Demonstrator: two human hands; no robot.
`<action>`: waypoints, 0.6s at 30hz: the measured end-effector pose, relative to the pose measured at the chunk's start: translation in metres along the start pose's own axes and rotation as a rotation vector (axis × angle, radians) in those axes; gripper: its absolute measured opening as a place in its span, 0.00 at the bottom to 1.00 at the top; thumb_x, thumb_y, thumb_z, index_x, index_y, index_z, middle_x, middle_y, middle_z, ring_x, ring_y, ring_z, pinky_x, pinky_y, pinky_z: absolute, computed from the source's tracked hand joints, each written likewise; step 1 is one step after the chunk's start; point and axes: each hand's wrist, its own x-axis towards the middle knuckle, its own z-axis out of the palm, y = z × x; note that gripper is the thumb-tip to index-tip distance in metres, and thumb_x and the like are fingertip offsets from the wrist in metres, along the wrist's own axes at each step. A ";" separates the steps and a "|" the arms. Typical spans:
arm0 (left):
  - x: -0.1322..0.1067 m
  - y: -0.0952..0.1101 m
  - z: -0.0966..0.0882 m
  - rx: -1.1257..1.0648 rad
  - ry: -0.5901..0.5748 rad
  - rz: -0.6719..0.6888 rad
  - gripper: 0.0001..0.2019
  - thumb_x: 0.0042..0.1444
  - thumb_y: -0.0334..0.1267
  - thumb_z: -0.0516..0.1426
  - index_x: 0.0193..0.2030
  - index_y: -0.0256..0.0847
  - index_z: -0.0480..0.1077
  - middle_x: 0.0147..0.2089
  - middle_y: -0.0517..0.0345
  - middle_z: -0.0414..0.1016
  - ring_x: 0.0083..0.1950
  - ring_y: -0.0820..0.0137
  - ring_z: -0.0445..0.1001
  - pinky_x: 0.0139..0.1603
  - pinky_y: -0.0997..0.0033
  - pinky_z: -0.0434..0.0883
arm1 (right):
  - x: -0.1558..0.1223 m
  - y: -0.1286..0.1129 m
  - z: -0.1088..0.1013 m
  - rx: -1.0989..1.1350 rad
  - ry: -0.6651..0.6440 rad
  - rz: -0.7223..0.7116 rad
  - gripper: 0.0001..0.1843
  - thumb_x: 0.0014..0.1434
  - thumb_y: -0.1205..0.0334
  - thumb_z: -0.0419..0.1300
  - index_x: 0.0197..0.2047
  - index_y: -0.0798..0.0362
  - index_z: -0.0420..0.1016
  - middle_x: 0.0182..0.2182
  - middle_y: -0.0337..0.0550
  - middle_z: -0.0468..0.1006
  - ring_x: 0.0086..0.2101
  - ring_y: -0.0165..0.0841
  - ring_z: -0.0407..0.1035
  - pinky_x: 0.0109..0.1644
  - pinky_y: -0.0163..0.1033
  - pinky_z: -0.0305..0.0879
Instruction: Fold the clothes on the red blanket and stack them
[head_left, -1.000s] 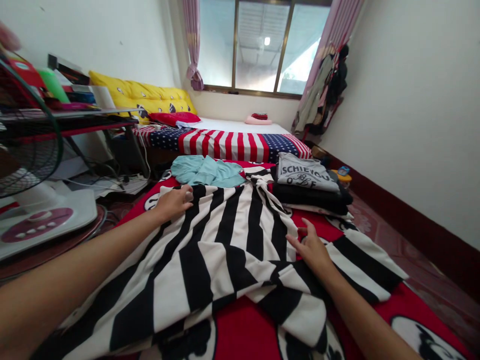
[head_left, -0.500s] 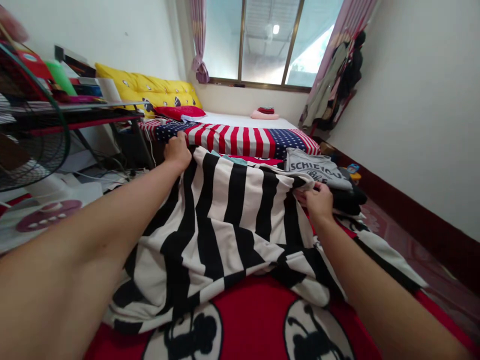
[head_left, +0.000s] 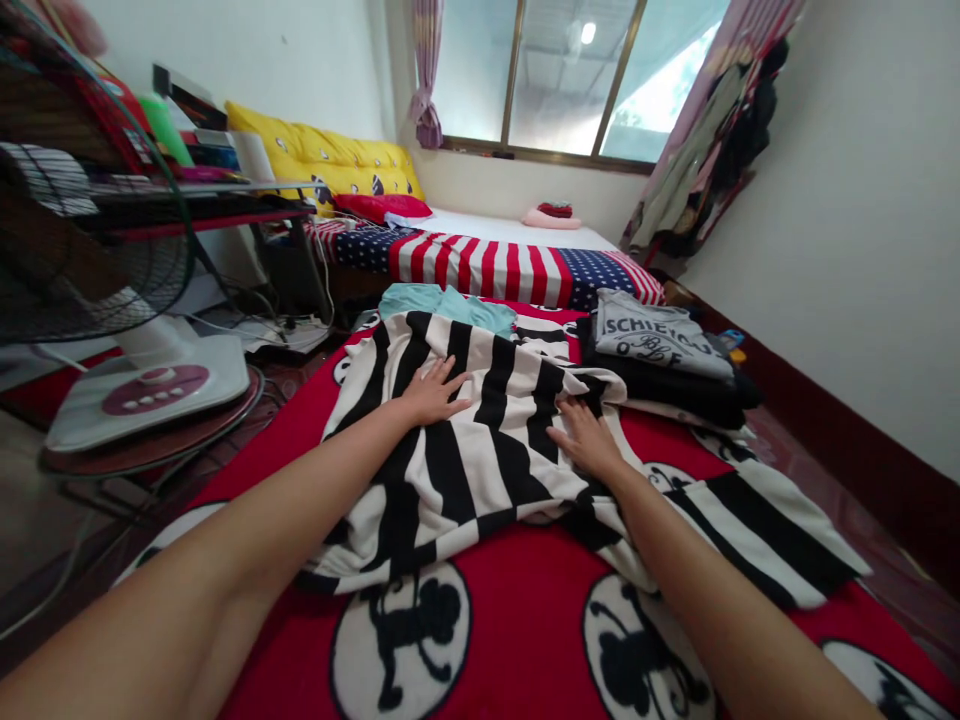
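A black-and-white striped garment [head_left: 480, 460] lies rumpled over a red blanket [head_left: 517, 620] printed with monkey figures in white circles. My left hand [head_left: 436, 392] rests flat on the garment's upper middle, fingers spread. On its right part lies my right hand [head_left: 586, 436], palm down with the fingers apart. One striped sleeve [head_left: 772, 530] stretches out to the right, beyond my right forearm. Light teal cloth [head_left: 450, 305] sits just behind the garment's far edge.
A stack of folded clothes with a grey lettered shirt [head_left: 656, 335] on top stands at the right. At the left, a fan [head_left: 161, 370] rests on a round stool. Beyond is a bed with a stars-and-stripes cover [head_left: 487, 262]. Clothes [head_left: 705, 150] hang by the window.
Both hands have let go of the garment's raised far edge and come down flat on it. The cloth now lies lower and more spread. The view has shifted slightly left.
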 end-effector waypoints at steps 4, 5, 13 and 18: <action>-0.040 0.010 -0.019 -0.063 -0.026 0.083 0.25 0.62 0.49 0.51 0.62 0.41 0.67 0.73 0.43 0.50 0.72 0.54 0.53 0.69 0.55 0.55 | -0.034 0.002 -0.034 0.246 -0.008 -0.046 0.20 0.60 0.52 0.56 0.51 0.52 0.77 0.51 0.49 0.78 0.52 0.44 0.71 0.56 0.47 0.66; -0.058 0.013 -0.021 -0.093 -0.003 0.123 0.23 0.63 0.49 0.51 0.59 0.41 0.70 0.72 0.45 0.55 0.70 0.58 0.58 0.68 0.61 0.57 | -0.048 0.004 -0.044 0.281 -0.021 -0.045 0.19 0.61 0.49 0.54 0.46 0.51 0.79 0.45 0.46 0.81 0.47 0.42 0.74 0.52 0.45 0.68; -0.200 0.035 0.000 -0.140 0.182 0.389 0.21 0.53 0.46 0.62 0.54 0.47 0.72 0.53 0.51 0.73 0.52 0.60 0.72 0.52 0.61 0.71 | -0.127 0.011 -0.080 0.074 -0.015 -0.239 0.24 0.50 0.56 0.67 0.51 0.51 0.76 0.43 0.47 0.79 0.42 0.42 0.74 0.46 0.45 0.69; -0.210 0.033 0.015 0.034 0.254 0.390 0.29 0.51 0.26 0.55 0.61 0.46 0.66 0.55 0.51 0.73 0.54 0.60 0.71 0.53 0.60 0.70 | -0.150 -0.012 -0.096 0.048 0.459 -0.432 0.17 0.56 0.66 0.61 0.49 0.49 0.76 0.35 0.44 0.76 0.35 0.36 0.72 0.38 0.39 0.67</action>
